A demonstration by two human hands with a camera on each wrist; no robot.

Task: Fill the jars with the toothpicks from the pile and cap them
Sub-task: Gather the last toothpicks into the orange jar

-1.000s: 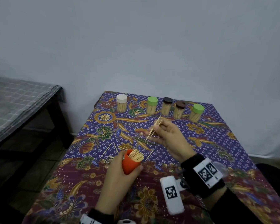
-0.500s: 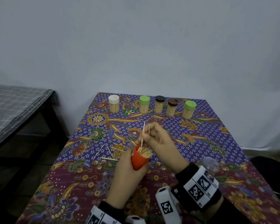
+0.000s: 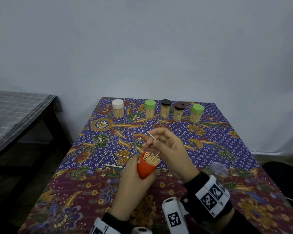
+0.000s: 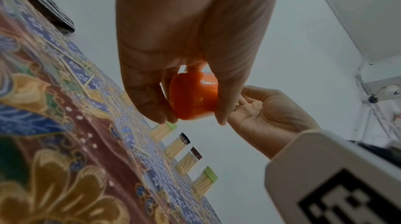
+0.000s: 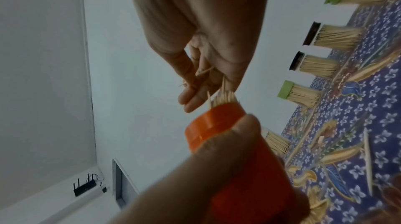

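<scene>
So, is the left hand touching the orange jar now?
Touching. In the left wrist view, the left hand has its fingers and thumb wrapped around the orange jar, with no gap between them.

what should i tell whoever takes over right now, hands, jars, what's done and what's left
Left hand grips the orange holder, tilted and packed with toothpicks, above the table.
Right hand pinches a toothpick just above the holder's mouth.
Done: five capped jars stand in a row at the far edge, all full.
Left: a few loose toothpicks lie on the cloth left of the holder; gather them and close up. A clear part lies by the right wrist.
</scene>
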